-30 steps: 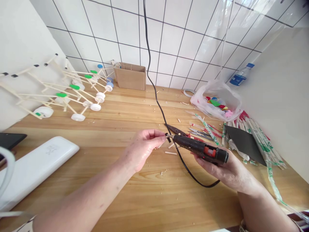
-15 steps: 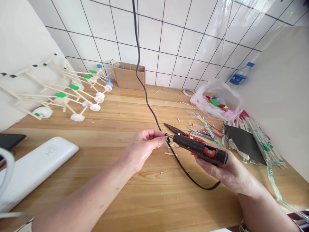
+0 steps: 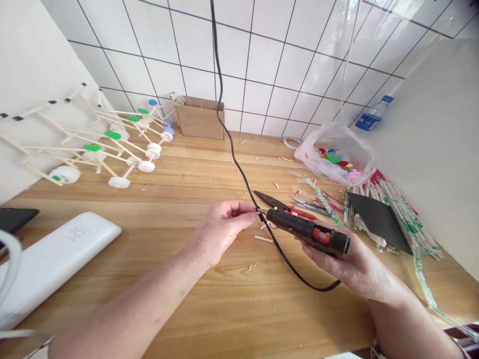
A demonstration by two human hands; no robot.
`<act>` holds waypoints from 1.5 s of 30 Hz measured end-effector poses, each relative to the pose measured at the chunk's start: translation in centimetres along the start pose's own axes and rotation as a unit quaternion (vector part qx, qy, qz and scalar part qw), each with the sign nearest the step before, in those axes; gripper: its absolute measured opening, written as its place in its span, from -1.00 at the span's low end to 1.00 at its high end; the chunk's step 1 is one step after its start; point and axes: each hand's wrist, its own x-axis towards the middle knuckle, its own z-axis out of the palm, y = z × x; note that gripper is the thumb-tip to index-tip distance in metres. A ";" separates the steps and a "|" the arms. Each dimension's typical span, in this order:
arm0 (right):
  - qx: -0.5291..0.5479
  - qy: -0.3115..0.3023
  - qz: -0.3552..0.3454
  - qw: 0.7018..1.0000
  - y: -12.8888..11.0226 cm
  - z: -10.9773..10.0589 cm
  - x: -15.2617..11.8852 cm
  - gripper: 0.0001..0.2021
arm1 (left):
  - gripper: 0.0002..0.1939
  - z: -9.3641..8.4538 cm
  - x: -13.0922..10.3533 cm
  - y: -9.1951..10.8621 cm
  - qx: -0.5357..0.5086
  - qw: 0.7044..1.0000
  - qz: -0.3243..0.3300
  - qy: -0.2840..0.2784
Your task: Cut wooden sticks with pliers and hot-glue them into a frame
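Observation:
My right hand is wrapped round a black hot glue gun with a red part showing in its body. The gun points left, its metal nozzle touching or almost touching a small black piece. Thumb and forefinger of my left hand pinch that black piece right at the nozzle tip; most of it is hidden by the fingers. A black cord runs down past the nozzle and loops under my right hand. Pliers with red handles lie just behind the gun.
Stick frames with white wheels stand at the left beside a cardboard box. A white power bank lies nearer. On the right are a plastic bag of colourful pieces, scissors, a black sheet and wrapped sticks.
The glue gun has shifted very slightly left, and the hanging cord has swung a little to the right. My left hand keeps its pinch in the same place.

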 end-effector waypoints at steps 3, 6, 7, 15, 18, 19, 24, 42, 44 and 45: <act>0.002 0.002 -0.002 1.000 0.0 0.0 0.0 -0.72 | -0.80 0.0 -0.1 0.1 0.004 1.000 -0.006 0.005; 0.003 0.006 0.002 1.000 0.0 0.0 0.0 -0.68 | -0.79 0.1 -0.2 0.2 0.008 1.000 -0.005 0.002; 0.003 0.007 0.003 1.000 0.0 0.1 0.0 -0.68 | -0.80 0.1 -0.2 0.2 0.007 1.000 -0.004 0.001; 0.003 -0.010 -0.001 1.000 -0.4 0.0 0.2 -0.75 | -0.82 0.1 -0.1 0.2 0.012 1.000 -0.002 -0.001; -0.001 -0.013 -0.003 1.000 -0.3 0.0 0.2 -0.74 | -0.82 0.1 -0.2 0.1 0.009 1.000 -0.002 -0.003; 0.001 -0.013 -0.003 1.000 -0.3 0.0 0.2 -0.73 | -0.82 0.1 -0.2 0.1 0.009 1.000 0.000 -0.005; 0.001 -0.016 0.011 1.000 -0.2 0.0 0.0 -0.77 | -0.83 0.1 -0.2 0.1 0.020 1.000 0.006 -0.011; -0.012 -0.028 0.004 1.000 -0.4 -0.2 0.1 -0.80 | -0.82 0.1 -0.1 0.2 0.015 1.000 0.000 -0.002; -0.014 -0.025 0.000 1.000 -0.4 -0.2 0.1 -0.82 | -0.83 0.1 -0.1 0.2 0.019 1.000 0.000 -0.001; -0.016 -0.020 -0.002 1.000 -0.4 -0.2 0.0 -0.81 | -0.83 0.0 -0.1 0.2 0.021 1.000 0.000 0.000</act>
